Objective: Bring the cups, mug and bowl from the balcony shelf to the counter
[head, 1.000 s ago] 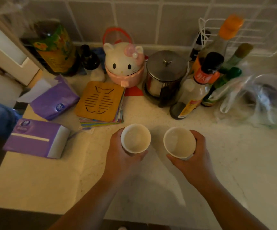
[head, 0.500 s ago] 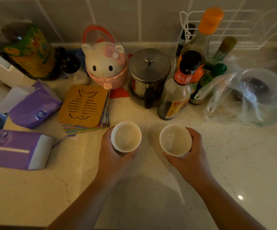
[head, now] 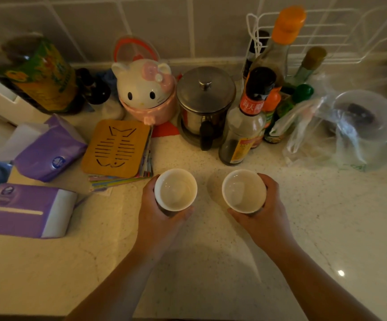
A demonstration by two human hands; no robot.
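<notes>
Two white cups are held upright over the pale stone counter [head: 326,228], both empty inside. My left hand [head: 158,218] wraps around the left cup [head: 175,189] from the near side. The right cup [head: 244,191] sits in my right hand [head: 265,214], fingers curled around its right wall. The cups are a hand's width apart. Whether their bases touch the counter is hidden by my hands. No mug or bowl from the shelf is in sight.
Behind the cups stand a steel lidded pot [head: 206,105], sauce bottles [head: 245,126], a cat-shaped jar [head: 145,91] and a wooden trivet [head: 116,148] on coloured mats. Purple tissue packs [head: 29,209] lie left. A plastic bag with a clear bowl [head: 359,126] lies right.
Both hands with their cups have moved slightly forward and lower toward the counter, while my view shifted right and nearer to the items at the wall.
</notes>
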